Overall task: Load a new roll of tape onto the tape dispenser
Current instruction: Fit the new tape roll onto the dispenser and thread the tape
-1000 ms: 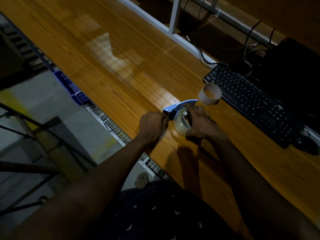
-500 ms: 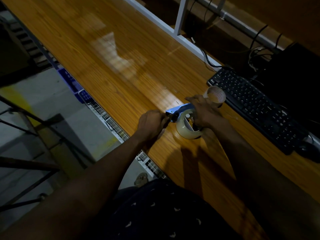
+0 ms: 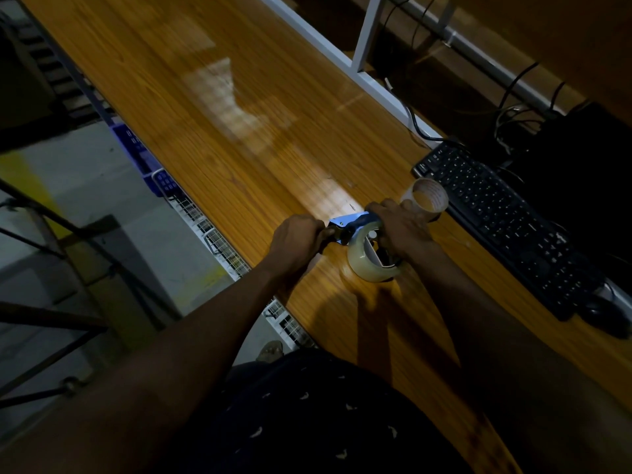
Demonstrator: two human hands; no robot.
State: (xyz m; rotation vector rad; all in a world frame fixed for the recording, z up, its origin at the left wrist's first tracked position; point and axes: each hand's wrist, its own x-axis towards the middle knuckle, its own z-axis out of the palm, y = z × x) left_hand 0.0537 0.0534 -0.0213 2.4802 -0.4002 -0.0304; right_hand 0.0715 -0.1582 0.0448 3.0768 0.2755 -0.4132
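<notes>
Your left hand is clenched round the handle of the blue tape dispenser. Your right hand grips the glossy clear tape roll, seemingly seated on it, above the grained wooden bench. A cardboard core stands just behind.

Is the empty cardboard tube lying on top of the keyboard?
No, the empty cardboard tube sits on the wooden desk beside the keyboard, just behind the right hand.
</notes>
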